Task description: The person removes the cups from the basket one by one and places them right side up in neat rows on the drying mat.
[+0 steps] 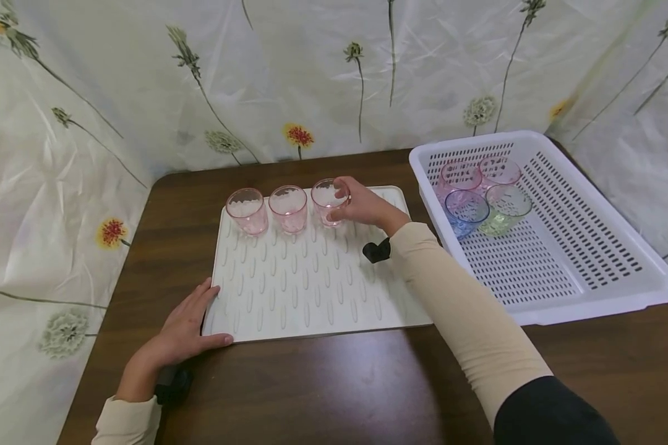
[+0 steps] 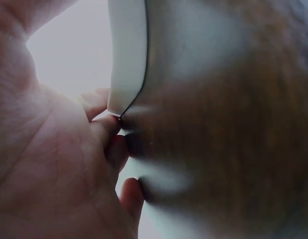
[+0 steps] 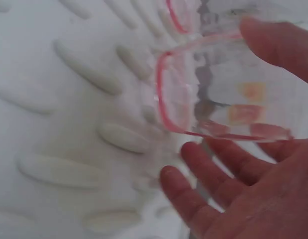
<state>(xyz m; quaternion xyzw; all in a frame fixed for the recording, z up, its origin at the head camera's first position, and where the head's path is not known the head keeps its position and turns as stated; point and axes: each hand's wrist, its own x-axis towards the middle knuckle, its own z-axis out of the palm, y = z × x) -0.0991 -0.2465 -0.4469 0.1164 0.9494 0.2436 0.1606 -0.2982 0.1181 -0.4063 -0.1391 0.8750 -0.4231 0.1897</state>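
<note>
Three glasses [image 1: 287, 213] line the roomy mat's [image 1: 295, 309] far edge.

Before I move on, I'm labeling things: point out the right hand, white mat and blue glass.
Right hand [image 1: 364, 204], head view: its back.
White mat [image 1: 306, 275], head view: ridged surface.
Blue glass [image 1: 464, 224], head view: near wall.

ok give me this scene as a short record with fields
right hand: round the rightmost pink glass
left hand: at the near left corner of the white mat
on mat: two other pink glasses, left of that one
basket: white, right of the mat
in basket: blue glass, green glass, two pink tumblers behind
table: dark brown
</note>
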